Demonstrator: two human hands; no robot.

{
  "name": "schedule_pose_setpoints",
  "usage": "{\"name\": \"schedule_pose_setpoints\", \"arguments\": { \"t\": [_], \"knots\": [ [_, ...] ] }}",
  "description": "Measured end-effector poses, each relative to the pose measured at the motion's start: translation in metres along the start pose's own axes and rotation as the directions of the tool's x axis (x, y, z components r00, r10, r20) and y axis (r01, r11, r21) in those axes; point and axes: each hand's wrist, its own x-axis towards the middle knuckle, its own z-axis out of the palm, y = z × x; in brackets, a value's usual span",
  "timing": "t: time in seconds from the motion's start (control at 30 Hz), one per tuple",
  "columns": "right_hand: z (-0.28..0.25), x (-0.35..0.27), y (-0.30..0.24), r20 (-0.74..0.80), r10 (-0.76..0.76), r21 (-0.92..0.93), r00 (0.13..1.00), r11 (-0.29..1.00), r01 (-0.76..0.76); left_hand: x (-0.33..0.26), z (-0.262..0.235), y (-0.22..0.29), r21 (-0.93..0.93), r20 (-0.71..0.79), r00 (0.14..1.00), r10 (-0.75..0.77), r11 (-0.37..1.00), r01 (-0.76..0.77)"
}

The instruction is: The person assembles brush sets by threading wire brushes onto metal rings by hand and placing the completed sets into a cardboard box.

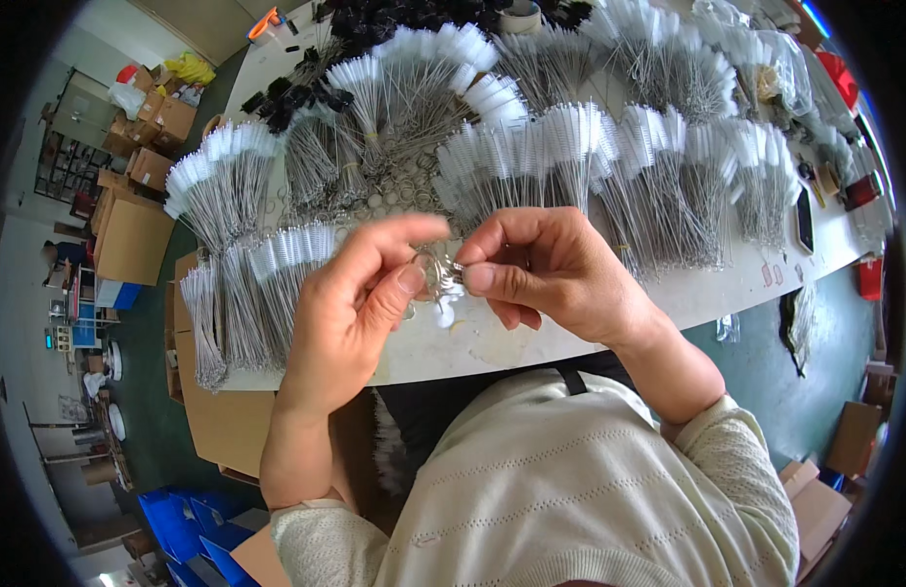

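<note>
Silvery metal rings (pixel 435 268) took centre stage, a small shiny cluster held up between two hands above the near edge of the white table (pixel 423 366)! The right hand (pixel 560 272) had thumb and forefinger together, clamped on the cluster's right side, its lower fingers curled beneath. Over on the left, the left hand (pixel 347 303) held its thumb close against the rings, forefinger stretched out above and apart from the thumb; blur hid the contact, so whether it gripped them I couldn't tell.

Just beyond, loose rings (pixel 378 203) lay scattered on the tabletop. And what a crowd around them: white-bristled brushes (pixel 560 147) with wire stems stood bunched to the far right, more bundles (pixel 223 171) packed the left side, and black bristles (pixel 389 24) massed at the far edge! Out right, a black phone (pixel 805 221) lay near the table's rim. Off the table, a cardboard box (pixel 132 235) sat at far left, blue bins (pixel 194 528) at near left.
</note>
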Motion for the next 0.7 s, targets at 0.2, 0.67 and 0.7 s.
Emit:
{"name": "schedule_pose_setpoints", "arguments": {
  "t": [0.2,0.67,0.7],
  "knots": [
    [0.007,0.000,0.005,0.084,-0.039,0.026,0.996,0.999,0.037,-0.004,-0.010,-0.009,-0.380,0.028,0.999,-0.024,0.924,0.033],
    [0.059,0.026,0.042,-0.039,-0.429,-0.113,0.902,0.899,0.423,-0.027,-0.002,-0.010,-0.742,-0.278,0.960,0.035,0.626,-0.238],
    [0.061,0.029,0.043,-0.013,-0.439,-0.215,0.898,0.879,0.426,-0.033,-0.006,-0.008,-0.659,-0.341,0.940,0.032,0.705,-0.263]
  ]
}}
